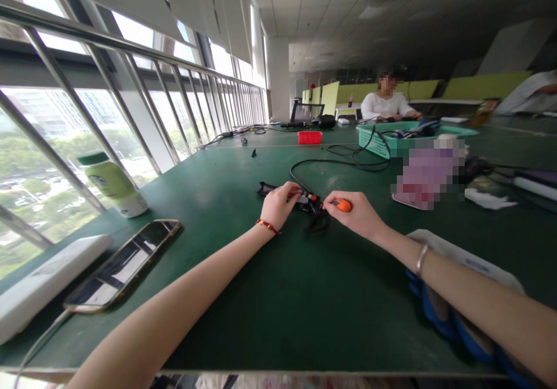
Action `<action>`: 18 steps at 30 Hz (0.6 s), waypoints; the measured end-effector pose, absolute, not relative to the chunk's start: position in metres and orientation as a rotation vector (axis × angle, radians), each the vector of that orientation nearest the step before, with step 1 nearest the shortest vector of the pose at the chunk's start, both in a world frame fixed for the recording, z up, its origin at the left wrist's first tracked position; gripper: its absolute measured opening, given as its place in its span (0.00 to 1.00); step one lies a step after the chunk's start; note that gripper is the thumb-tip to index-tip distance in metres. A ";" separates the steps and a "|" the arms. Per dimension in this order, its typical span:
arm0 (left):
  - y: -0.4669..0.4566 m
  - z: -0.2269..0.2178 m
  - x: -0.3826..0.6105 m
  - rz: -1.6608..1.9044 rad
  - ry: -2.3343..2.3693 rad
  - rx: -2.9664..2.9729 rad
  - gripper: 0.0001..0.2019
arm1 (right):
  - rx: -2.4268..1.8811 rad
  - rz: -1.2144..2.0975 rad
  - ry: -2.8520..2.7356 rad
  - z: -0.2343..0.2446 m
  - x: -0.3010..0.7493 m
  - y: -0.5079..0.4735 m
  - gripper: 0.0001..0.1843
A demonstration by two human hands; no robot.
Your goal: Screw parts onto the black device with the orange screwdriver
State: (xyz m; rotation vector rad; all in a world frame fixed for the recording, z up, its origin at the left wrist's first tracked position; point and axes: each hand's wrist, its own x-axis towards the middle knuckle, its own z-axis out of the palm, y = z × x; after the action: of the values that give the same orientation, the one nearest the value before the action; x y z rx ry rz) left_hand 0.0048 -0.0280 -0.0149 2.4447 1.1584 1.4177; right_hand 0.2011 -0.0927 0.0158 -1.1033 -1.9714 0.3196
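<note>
A black elongated device [266, 188] lies on the green table, its housing partly open with small inner parts and wires showing. My left hand [277, 206] is closed on it, thumb and fingertips pressed together at its middle. Closed around a screwdriver with an orange and grey handle [343, 205] is my right hand [359, 213]. The screwdriver's tip points left at the device's right end; whether it sits in a screw is too small to tell. From the device a black cable [319, 161] curves away over the table, with another dark loop just below it.
To the right stand a green basket [374, 142] of cables and a blurred-out pink item [429, 174]. A red bin [310, 137] is farther back. On the left are a bottle [114, 186], a phone [126, 267] and a white box [52, 278]. Another person [385, 105] sits across.
</note>
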 end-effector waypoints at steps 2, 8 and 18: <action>-0.030 -0.014 0.005 1.398 1.196 2.499 0.08 | -1.097 0.317 -1.975 0.016 0.201 -0.093 0.08; -0.034 -0.011 0.006 1.245 1.348 2.757 0.06 | -1.105 0.323 -1.974 0.015 0.201 -0.092 0.07; -0.037 -0.010 0.008 1.252 1.460 2.694 0.05 | -1.110 0.322 -2.001 0.015 0.201 -0.092 0.07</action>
State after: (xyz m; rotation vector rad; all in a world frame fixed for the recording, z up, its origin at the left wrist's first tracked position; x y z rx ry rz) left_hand 0.0079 -0.0366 -0.0097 2.6936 1.4600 1.2520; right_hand 0.2005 -0.0921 0.0145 -1.1096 -2.0009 0.3222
